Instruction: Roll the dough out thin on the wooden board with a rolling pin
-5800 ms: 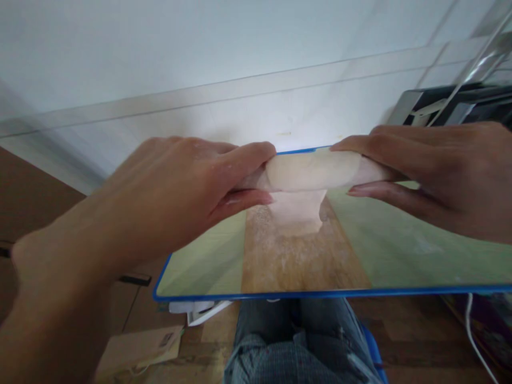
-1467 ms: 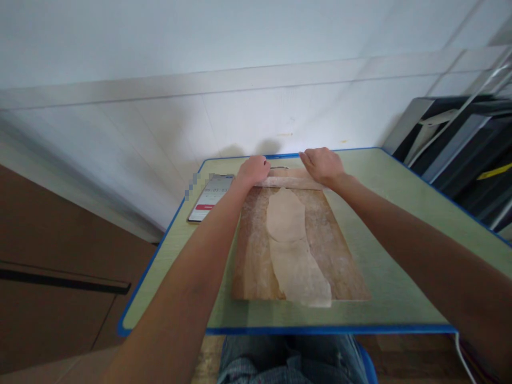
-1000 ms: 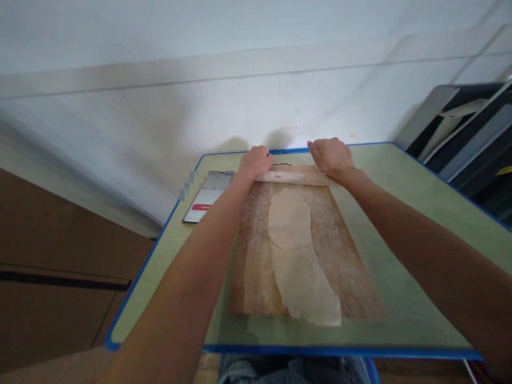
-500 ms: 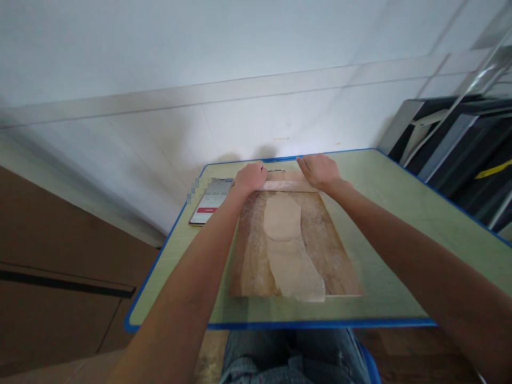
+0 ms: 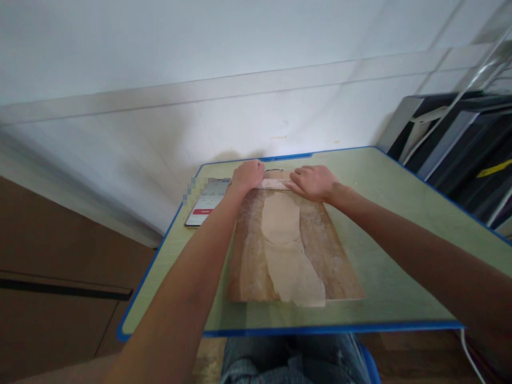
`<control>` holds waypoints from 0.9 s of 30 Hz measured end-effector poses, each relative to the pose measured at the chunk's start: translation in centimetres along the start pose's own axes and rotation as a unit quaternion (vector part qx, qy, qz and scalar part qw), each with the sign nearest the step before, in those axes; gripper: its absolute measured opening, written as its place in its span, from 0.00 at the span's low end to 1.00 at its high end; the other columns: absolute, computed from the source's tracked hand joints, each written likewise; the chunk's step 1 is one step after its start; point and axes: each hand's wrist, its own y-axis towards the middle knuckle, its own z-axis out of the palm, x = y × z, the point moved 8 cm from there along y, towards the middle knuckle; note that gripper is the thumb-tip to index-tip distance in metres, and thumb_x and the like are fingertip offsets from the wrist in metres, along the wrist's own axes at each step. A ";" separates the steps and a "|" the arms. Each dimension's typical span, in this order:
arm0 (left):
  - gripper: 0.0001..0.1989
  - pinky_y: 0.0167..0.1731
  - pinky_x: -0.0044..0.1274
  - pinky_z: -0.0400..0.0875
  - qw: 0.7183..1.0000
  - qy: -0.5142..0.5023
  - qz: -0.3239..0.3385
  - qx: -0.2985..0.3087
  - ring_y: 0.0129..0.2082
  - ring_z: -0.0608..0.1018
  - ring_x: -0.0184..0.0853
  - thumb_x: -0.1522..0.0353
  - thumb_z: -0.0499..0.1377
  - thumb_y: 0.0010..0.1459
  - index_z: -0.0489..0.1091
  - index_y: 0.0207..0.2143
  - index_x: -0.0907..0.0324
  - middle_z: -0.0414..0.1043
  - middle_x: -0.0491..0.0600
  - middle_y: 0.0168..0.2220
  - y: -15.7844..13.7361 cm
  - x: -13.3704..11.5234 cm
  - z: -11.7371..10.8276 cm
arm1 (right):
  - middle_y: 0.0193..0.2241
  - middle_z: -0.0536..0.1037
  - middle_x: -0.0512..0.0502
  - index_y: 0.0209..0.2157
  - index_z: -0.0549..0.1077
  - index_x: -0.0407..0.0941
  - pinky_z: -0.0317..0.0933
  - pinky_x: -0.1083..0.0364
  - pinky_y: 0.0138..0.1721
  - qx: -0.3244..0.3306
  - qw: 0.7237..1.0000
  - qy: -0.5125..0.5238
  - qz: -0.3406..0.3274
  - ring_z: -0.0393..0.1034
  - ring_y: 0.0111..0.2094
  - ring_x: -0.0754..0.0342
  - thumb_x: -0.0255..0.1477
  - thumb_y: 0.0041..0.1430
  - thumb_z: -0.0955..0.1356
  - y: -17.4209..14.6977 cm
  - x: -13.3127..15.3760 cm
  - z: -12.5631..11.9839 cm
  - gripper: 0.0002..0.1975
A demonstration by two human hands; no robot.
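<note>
A flour-dusted rolling pin (image 5: 275,184) lies across the far end of a wooden board (image 5: 332,256). My left hand (image 5: 248,175) is closed around its left end. Over its right part my right hand (image 5: 314,182) is curled, thumb along the near side, covering that end. Nearer to me, a long flat sheet of dough (image 5: 282,218) stretches down the board. A crosswise line or overlap marks its middle, and its ragged near end hangs slightly past the board's front edge.
A phone (image 5: 206,205) with a timer on its screen lies left of the board, partly behind my left arm. The pale green table (image 5: 400,277) has a blue rim. Dark flat panels (image 5: 460,138) lean at the right, and a white wall (image 5: 240,122) stands behind.
My right hand has shifted a little left and lower, its fingers now farther in along the rolling pin. The left hand keeps its grip, and the dough looks the same.
</note>
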 end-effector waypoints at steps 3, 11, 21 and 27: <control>0.22 0.43 0.27 0.67 1.000 -0.003 0.011 0.015 0.46 0.75 0.39 0.62 0.40 0.64 0.72 0.44 0.58 0.74 0.56 0.47 -0.4 -0.1 0.0 | 0.41 0.77 0.35 0.48 0.68 0.42 0.54 0.54 0.30 0.039 0.999 0.006 0.022 0.72 0.40 0.46 0.45 0.66 0.50 0.2 -0.7 1.2 0.27; 0.21 0.40 0.25 0.66 0.993 0.052 0.099 0.037 0.41 0.76 0.38 0.64 0.40 0.66 0.71 0.41 0.63 0.75 0.56 0.43 -4.9 -1.8 -4.5 | 0.36 0.78 0.34 0.47 0.68 0.42 0.53 0.53 0.28 0.022 0.998 0.005 0.063 0.73 0.37 0.42 0.48 0.64 0.52 -2.5 -1.1 -2.5 0.28; 0.23 0.42 0.27 0.67 0.988 0.072 0.137 0.001 0.44 0.75 0.39 0.61 0.36 0.67 0.67 0.44 0.60 0.73 0.55 0.44 -12.8 -3.0 -2.9 | 0.42 0.74 0.36 0.43 0.70 0.42 0.57 0.51 0.35 -0.058 0.998 0.007 -0.002 0.68 0.42 0.44 0.41 0.66 0.55 -8.0 3.8 -2.5 0.21; 0.25 0.43 0.28 0.68 0.995 0.063 0.083 -0.009 0.46 0.75 0.40 0.59 0.36 0.67 0.69 0.44 0.61 0.74 0.55 0.45 -9.8 -3.2 -2.7 | 0.52 0.70 0.36 0.51 0.67 0.42 0.59 0.48 0.45 -0.054 0.992 0.098 0.054 0.65 0.51 0.44 0.45 0.66 0.51 -5.4 1.5 -0.7 0.27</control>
